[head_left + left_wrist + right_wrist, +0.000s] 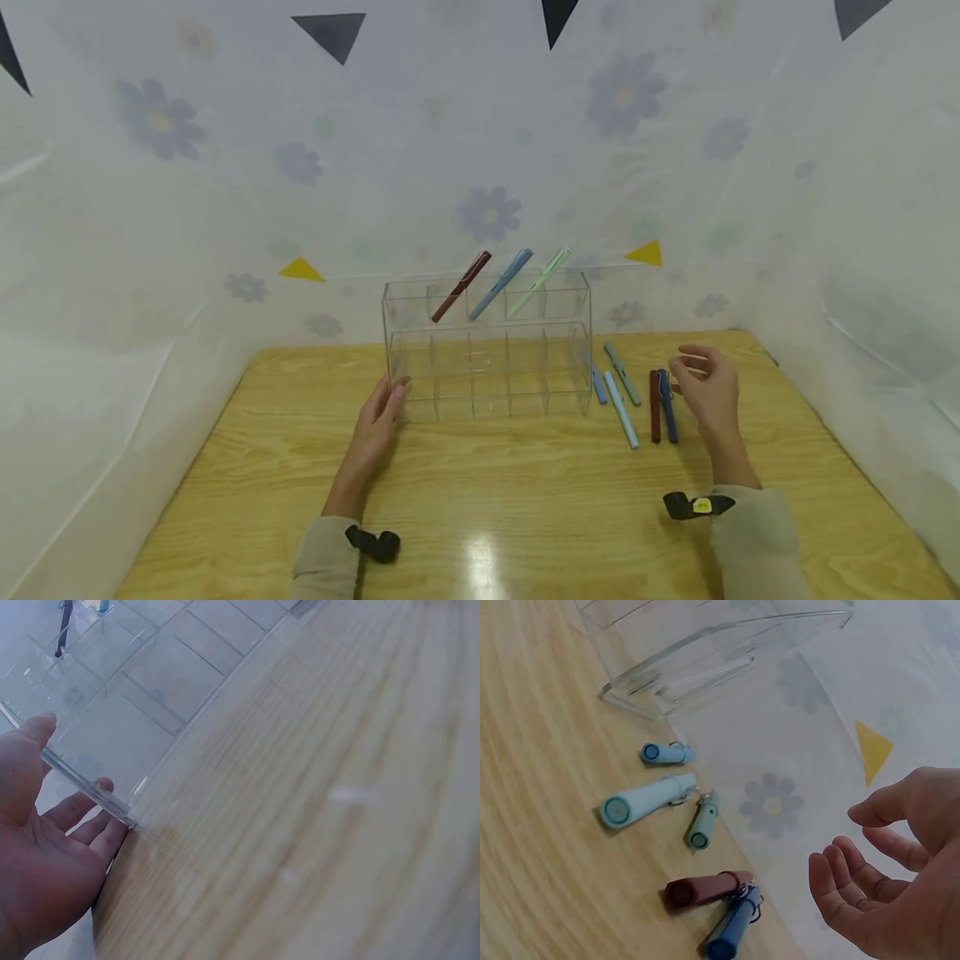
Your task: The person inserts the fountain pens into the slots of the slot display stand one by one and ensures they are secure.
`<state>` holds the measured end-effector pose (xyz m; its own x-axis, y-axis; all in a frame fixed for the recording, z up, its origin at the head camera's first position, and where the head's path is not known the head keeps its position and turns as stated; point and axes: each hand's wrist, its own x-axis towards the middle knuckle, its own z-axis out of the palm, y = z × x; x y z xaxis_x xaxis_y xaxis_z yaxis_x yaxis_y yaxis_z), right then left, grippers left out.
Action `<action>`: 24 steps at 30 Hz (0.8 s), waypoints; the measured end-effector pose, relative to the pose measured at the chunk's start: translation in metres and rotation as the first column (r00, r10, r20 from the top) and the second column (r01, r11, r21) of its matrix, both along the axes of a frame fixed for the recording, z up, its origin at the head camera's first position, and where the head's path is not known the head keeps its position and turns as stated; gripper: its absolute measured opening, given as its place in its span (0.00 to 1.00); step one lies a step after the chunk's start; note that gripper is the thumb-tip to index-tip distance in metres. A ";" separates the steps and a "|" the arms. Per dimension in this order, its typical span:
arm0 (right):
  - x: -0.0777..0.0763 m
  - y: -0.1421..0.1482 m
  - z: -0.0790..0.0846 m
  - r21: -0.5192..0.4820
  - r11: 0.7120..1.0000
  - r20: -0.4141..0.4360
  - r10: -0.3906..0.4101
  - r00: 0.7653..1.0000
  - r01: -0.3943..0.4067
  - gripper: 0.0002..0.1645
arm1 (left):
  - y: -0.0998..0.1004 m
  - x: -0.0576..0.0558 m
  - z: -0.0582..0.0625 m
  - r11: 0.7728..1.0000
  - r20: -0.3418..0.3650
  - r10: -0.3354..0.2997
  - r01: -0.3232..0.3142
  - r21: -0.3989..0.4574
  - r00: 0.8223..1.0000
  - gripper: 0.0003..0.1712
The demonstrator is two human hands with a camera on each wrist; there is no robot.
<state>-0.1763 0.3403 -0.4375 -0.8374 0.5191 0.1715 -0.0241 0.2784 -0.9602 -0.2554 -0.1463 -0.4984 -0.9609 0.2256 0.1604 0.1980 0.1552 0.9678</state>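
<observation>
A clear tiered pen rack (pixel 487 408) stands on the table, three capped pens slanting in its top row: a dark red pen (pixel 461 287), a blue pen (pixel 501 283) and a pale green pen (pixel 540 282). My left hand (pixel 378 421) holds the rack's lower left side, thumb in front, fingers round the side panel (pixel 82 784). Loosely curled and holding nothing, my right hand (pixel 708 392) hovers beside a dark blue pen (pixel 667 408) and a second dark red pen (pixel 655 408), which lie side by side. In the right wrist view its fingertips (pixel 821 874) stay apart from both pens.
Between the rack and the dark pens lie a light blue pen (pixel 621 410), a green pen (pixel 622 375) and a blue pen (pixel 598 385), partly behind the rack's right side. A flowered white sheet (pixel 420 167) hangs behind and beside the wooden table (pixel 525 492).
</observation>
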 end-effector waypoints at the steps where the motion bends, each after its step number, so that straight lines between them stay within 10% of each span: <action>1: 0.000 0.001 -0.004 0.006 1.000 0.021 0.001 1.000 -0.001 0.17 | 0.000 0.000 0.000 1.000 0.001 0.001 -0.001 0.002 1.000 0.31; 24: 0.005 0.013 -0.045 0.319 0.946 0.284 -0.036 0.958 -0.059 0.26 | 0.002 -0.003 -0.002 1.000 0.003 0.018 -0.019 0.009 1.000 0.33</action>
<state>-0.1713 0.3530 -0.4825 -0.8810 0.4658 0.0829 0.2293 0.5737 -0.7863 -0.2585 -0.1440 -0.5004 -0.9654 0.2063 0.1595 0.1923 0.1501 0.9698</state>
